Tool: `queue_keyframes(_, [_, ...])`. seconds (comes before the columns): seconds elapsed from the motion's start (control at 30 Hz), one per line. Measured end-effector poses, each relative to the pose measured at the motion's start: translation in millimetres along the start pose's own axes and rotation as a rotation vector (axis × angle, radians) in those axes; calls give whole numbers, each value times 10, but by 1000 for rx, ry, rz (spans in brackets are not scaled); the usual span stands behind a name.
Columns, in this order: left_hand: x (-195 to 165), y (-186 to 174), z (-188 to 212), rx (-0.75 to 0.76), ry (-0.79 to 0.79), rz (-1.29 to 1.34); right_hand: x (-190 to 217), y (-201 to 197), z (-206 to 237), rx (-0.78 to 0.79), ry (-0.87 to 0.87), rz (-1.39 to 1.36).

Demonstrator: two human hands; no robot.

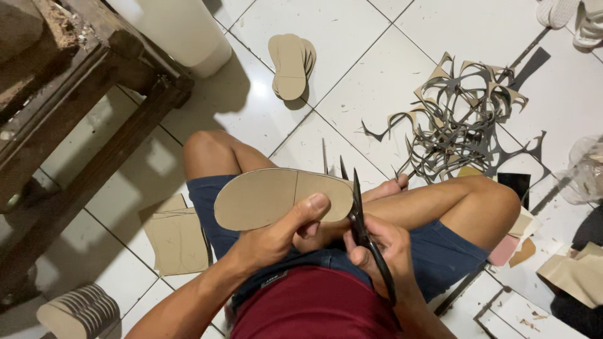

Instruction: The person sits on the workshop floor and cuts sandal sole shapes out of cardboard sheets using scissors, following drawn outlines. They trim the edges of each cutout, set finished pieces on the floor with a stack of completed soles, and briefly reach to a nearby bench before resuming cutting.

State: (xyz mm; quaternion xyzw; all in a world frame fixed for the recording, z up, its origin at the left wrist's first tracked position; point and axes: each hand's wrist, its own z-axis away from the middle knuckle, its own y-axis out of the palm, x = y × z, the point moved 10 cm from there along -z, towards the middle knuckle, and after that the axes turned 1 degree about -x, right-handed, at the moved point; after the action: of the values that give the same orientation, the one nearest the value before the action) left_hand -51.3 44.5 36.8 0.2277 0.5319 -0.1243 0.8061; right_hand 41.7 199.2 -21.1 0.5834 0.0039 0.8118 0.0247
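Currently left hand (pixel 276 235) pinches the sole-shaped cardboard piece (pixel 279 196) by its near edge, thumb on top, over the lap. Right hand (pixel 383 251) is closed around black scissors (pixel 364 232), blades at the piece's right end. Cardboard looks light, thin, bendable; best gripped close to the cut line.

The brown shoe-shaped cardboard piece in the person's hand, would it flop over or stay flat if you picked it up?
The cardboard sole probably stays fairly flat: the left hand pinches only one edge, yet it sticks out without drooping. It looks thin, so likely light. A crease line crosses it, so it may bend there. The right hand holds black scissors at its end.
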Motion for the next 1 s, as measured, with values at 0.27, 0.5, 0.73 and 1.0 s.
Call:
queue_keyframes(0.27, [-291,-85,-13,30,22,-207,100,92,-23,44,17,-88])
queue_keyframes(0.5, [-327,-25,-89,151,31,-185,135,78,-27,61,-85,-99])
queue_keyframes(0.73, [-334,-54,-153,238,-36,-224,17,135,-4,118,66,-109])
queue_keyframes(1.0, [-325,-50,-193,305,-76,-174,79,157,-24,177,40,-88])
